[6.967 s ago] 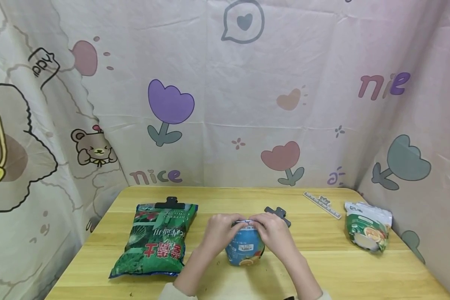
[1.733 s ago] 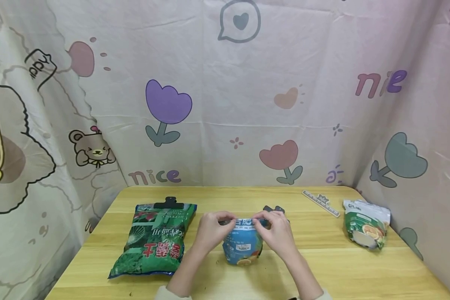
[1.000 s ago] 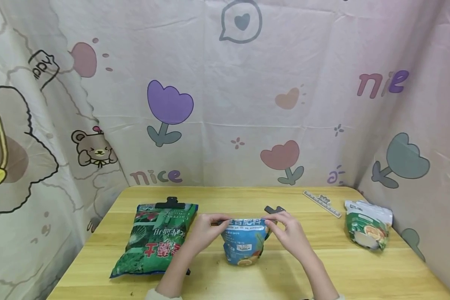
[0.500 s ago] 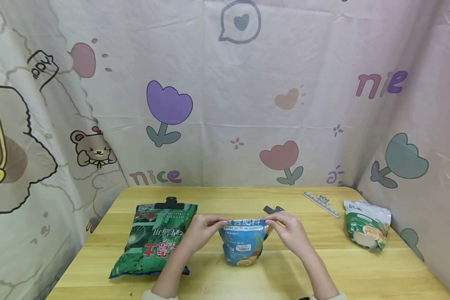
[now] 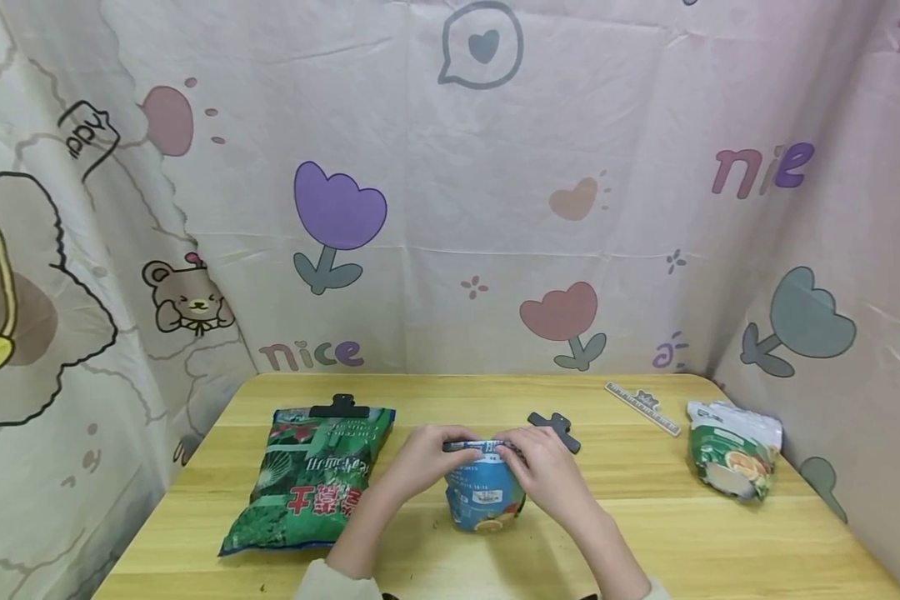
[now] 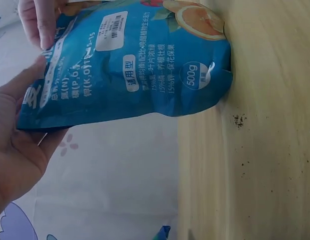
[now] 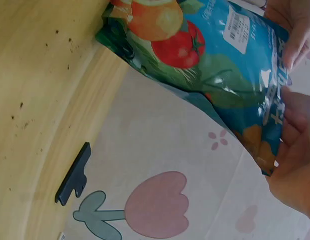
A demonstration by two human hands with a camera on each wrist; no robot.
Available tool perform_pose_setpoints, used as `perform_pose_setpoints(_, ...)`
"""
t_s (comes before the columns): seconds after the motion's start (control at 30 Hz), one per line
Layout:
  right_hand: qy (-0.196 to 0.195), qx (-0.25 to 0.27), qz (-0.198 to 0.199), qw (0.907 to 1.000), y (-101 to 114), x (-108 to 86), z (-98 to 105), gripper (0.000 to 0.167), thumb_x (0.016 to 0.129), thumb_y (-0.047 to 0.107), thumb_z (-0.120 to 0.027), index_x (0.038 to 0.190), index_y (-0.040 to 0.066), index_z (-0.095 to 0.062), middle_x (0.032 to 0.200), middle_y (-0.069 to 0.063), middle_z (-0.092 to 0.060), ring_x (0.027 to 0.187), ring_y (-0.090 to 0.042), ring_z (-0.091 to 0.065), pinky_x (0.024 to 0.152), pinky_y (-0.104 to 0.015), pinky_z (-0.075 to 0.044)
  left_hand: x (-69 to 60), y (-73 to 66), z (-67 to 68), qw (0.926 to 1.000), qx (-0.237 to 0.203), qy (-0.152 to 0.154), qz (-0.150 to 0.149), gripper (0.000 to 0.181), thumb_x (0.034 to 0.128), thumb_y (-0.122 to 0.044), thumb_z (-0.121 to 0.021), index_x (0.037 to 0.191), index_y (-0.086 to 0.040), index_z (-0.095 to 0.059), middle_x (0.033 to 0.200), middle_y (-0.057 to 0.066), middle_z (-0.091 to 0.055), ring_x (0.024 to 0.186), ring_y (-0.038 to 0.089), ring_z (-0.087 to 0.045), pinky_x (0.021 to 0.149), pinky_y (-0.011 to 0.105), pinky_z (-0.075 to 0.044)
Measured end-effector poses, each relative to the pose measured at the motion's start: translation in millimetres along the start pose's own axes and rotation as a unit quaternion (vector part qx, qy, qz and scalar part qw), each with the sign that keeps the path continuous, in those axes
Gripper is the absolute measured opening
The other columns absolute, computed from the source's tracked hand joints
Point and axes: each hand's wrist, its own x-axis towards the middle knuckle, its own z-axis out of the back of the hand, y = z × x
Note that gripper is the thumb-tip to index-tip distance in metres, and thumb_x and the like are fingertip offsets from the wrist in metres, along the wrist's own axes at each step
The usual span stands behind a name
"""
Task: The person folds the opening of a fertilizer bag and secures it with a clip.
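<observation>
A blue plastic fertilizer pouch (image 5: 486, 496) with fruit printed on it stands upright on the table, its top edge between my two hands. At the left part of that edge, my left hand (image 5: 423, 460) pinches it, thumb in front and fingers behind. The right part of the edge is pinched by my right hand (image 5: 543, 462). In the left wrist view, the pouch (image 6: 144, 65) shows its printed face and a "500g" mark. The right wrist view shows its side (image 7: 220, 65), with the right hand (image 7: 297, 165) at the top corner.
Left of the pouch lies a large green bag (image 5: 311, 483) with a black clip (image 5: 341, 407) on its top. A loose black clip (image 5: 557, 430) lies behind my right hand. Farther right are a white ruler (image 5: 643, 408) and a green-and-white pouch (image 5: 735, 454). Dark crumbs (image 6: 240, 120) dot the table.
My hands spread out to the pouch's top corners between 1.7 and 0.5 s ago. Since then both have slid inward along the edge, close together. The pouch has stayed in place.
</observation>
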Motion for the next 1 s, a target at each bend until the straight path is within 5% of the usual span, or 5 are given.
perform_pose_setpoints(0.47, -0.038, -0.012, -0.007, 0.9992, -3, 4.1, -8, 0.008, 0.074, 0.007, -0.075, 0.077, 0.011, -0.069, 0.075, 0.004, -0.067, 0.071, -0.009, -0.062, 0.073, -0.030, -0.045, 3.0, 10.0, -4.1, 0.9997, -0.021, -0.013, 0.000, 0.024, 0.0857, -0.027, -0.066, 0.091, -0.005, -0.073, 0.085, 0.003, -0.069, 0.071, 0.008, -0.062, 0.060, 0.021, -0.051)
perform_pose_setpoints(0.63, -0.002, 0.016, -0.078, 0.9968, -5, -0.1, -1, 0.007, 0.076, 0.017, -0.075, 0.081, 0.014, -0.070, 0.078, 0.007, -0.067, 0.083, -0.019, -0.058, 0.076, -0.039, -0.045, -1.2, 13.7, -1.7, 0.9989, -0.046, -0.004, 0.004, 0.024, 0.0846, -0.027, -0.067, 0.095, -0.005, -0.072, 0.089, 0.004, -0.069, 0.073, 0.009, -0.062, 0.061, 0.023, -0.051)
perform_pose_setpoints(0.8, 0.040, 0.043, -0.164, 0.9847, -12, -8.0, 6, 0.017, 0.071, 0.021, -0.079, 0.086, 0.019, -0.070, 0.068, 0.018, -0.056, 0.083, -0.015, -0.052, 0.078, -0.040, -0.041, -9.9, 22.0, -0.9, 0.9957, -0.085, 0.003, 0.038, 0.029, 0.0826, -0.026, -0.069, 0.102, -0.004, -0.069, 0.090, 0.003, -0.067, 0.072, 0.012, -0.060, 0.061, 0.025, -0.051)
perform_pose_setpoints(1.0, 0.027, 0.063, -0.174, 0.9824, -16, -9.9, 4, 0.014, 0.070, 0.017, -0.079, 0.080, 0.019, -0.070, 0.074, 0.015, -0.060, 0.085, -0.017, -0.052, 0.075, -0.039, -0.042, -12.3, 22.2, -6.0, 0.9930, -0.100, -0.022, 0.059, 0.035, 0.0810, -0.030, -0.070, 0.102, -0.002, -0.069, 0.085, 0.002, -0.068, 0.068, 0.012, -0.060, 0.060, 0.033, -0.053)
